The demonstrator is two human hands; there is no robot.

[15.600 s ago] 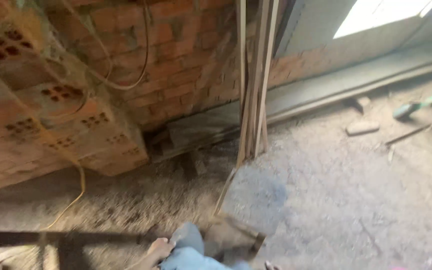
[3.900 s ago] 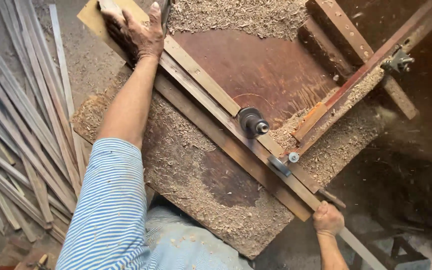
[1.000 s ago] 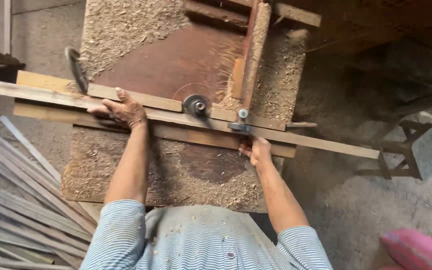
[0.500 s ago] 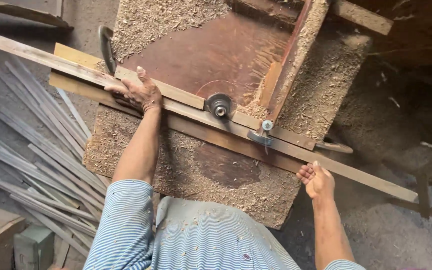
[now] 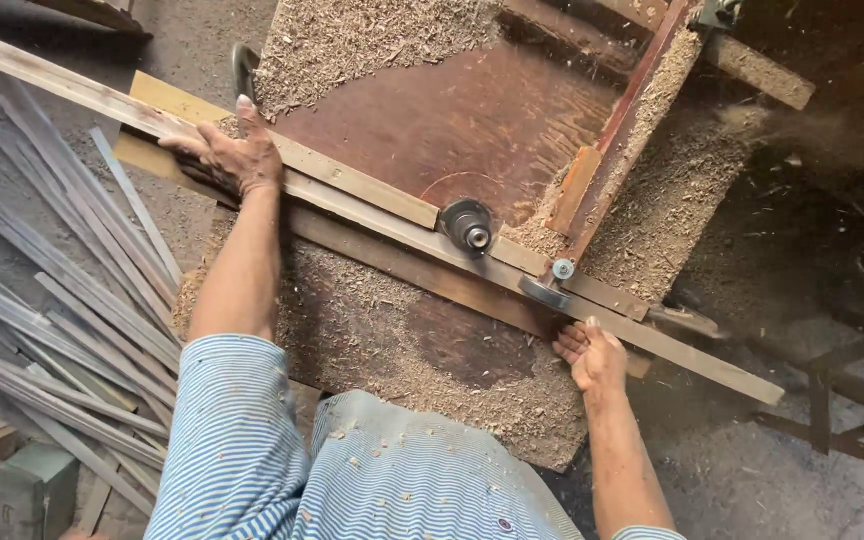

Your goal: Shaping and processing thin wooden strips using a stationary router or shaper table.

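A long narrow wooden strip (image 5: pixel 392 222) lies diagonally across a sawdust-covered saw table (image 5: pixel 422 130), passing the round saw hub (image 5: pixel 469 225). My left hand (image 5: pixel 230 152) presses down on the strip near its left part, fingers spread over it. My right hand (image 5: pixel 592 355) sits at the table's right front edge, just under the strip, with the palm up and the fingers loosely curled; I cannot tell whether it touches the strip. A wooden guide rail (image 5: pixel 352 180) runs alongside the strip.
A pile of thin cut wooden slats (image 5: pixel 52 300) lies on the floor at the left. A red-brown fence bar (image 5: pixel 624 130) crosses the table at the right. A dark metal frame (image 5: pixel 852 400) stands at the right. Sawdust heaps cover the table.
The view has swung left and closer. The strip has slid leftward along the rail. My right hand has moved in closer beneath the strip; my left hand stays pressed on it.
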